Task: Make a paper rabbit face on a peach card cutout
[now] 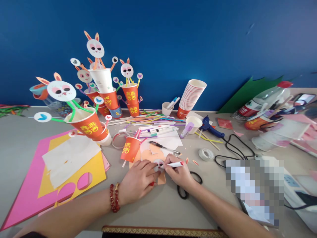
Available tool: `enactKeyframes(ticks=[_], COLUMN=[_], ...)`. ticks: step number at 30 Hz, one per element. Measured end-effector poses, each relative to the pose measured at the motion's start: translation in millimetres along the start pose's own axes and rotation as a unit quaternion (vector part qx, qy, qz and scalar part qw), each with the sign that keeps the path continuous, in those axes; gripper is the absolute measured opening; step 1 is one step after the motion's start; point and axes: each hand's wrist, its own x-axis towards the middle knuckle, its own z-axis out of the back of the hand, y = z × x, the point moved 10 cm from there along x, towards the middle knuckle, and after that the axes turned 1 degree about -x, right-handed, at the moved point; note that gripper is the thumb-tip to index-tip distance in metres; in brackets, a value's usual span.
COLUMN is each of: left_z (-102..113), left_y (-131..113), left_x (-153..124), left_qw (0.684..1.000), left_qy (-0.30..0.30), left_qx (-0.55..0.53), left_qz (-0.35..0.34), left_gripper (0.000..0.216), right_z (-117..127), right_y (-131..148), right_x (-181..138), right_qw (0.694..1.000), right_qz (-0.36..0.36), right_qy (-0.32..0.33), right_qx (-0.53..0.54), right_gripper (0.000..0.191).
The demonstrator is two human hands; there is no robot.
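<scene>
My left hand (140, 180), with a red bead bracelet on its wrist, presses fingers down on a small white paper rabbit face (158, 164) that lies on orange paper. My right hand (178, 172) is closed around a white marker with a red end (175, 164), its tip touching the paper face. A tilted red paper cup (130, 148) stands just behind my left hand. Black scissors (188, 186) lie partly under my right wrist.
Finished rabbit cup figures (99, 86) stand at the back left. Pink and yellow card sheets (49, 178) lie on the left. A cup stack (190, 97), blue glue gun (210, 127), tape roll (206, 154), straws and pens fill the middle; bottles and clutter sit right.
</scene>
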Motion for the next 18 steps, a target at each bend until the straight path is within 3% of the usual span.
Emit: enactKeyframes(ticks=[18], left_z=[-3.7], left_y=[1.0], left_x=[-0.1], left_qw=[1.0], left_qy=[0.013], left_qx=[-0.005], left_qz=[0.006], left_gripper=[0.033], right_z=[-0.2], right_y=[1.9], right_x=[0.0], right_qw=[1.0], right_qz=[0.01], right_qy=[0.001], right_qx=[0.006], right_gripper=[0.015])
